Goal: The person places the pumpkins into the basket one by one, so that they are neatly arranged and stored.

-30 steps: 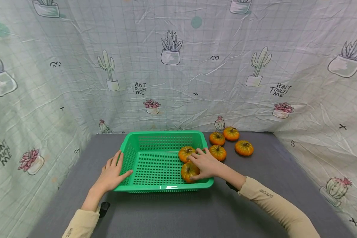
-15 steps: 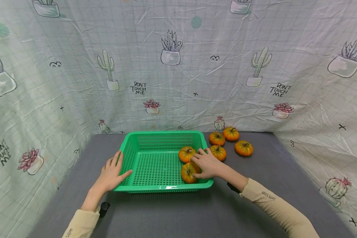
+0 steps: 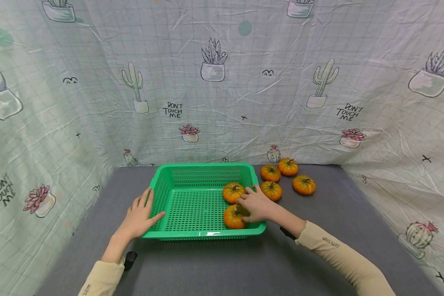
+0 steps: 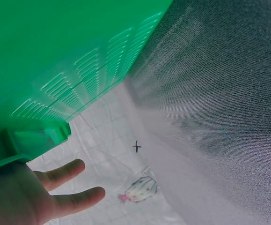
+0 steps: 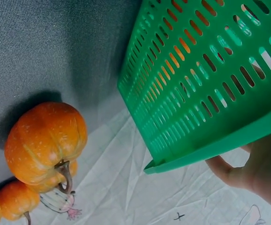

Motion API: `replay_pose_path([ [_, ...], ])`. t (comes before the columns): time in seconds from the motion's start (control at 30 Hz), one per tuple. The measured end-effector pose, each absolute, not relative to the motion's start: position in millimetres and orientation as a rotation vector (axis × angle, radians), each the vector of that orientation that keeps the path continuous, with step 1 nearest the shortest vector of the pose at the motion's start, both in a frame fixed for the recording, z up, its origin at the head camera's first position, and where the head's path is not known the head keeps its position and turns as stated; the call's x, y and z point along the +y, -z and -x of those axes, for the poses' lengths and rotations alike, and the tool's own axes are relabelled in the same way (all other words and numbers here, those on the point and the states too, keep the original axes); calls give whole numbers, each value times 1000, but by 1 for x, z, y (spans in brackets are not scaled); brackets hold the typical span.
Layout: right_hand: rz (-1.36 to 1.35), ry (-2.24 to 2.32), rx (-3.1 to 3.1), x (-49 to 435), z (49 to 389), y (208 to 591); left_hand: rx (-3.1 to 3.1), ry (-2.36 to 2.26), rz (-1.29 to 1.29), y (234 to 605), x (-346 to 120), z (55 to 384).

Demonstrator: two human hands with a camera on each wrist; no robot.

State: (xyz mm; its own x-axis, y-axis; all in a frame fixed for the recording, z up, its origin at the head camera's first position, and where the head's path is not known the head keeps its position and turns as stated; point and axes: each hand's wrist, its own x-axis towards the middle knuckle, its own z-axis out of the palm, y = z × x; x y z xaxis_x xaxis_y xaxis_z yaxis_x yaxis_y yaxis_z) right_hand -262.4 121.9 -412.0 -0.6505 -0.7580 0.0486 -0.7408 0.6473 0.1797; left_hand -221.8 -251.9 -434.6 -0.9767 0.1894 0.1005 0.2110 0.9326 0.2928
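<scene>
In the head view a green plastic basket (image 3: 197, 233) with slotted walls stands on the grey table. My left hand (image 3: 137, 218) rests on its left rim, fingers straight and thumb spread over the inside. Two small orange pumpkins lie in the basket's right end, a back pumpkin (image 3: 233, 193) and a front pumpkin (image 3: 233, 218). Over the right rim reaches my right hand (image 3: 258, 204), its fingers loosely bent beside the front pumpkin and its thumb overlapping that pumpkin's right edge. The right wrist view shows part of this hand (image 5: 261, 171) past the basket rim.
Outside the basket, on the right, several more pumpkins sit on the table, including a near pumpkin (image 3: 271, 191) close to the basket wall and a rightmost pumpkin (image 3: 304, 185). A printed curtain (image 3: 214, 102) hangs behind and along both sides.
The front pumpkin has shifted slightly left and toward the front of the basket. My right hand has drawn back a little to the right from it. My left hand stays put.
</scene>
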Motion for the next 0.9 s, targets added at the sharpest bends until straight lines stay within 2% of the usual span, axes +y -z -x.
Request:
replay_pose_path([
  [0.9,-1086,-300,-2371,165,246,426,-2996,477,320,436,-251,220],
])
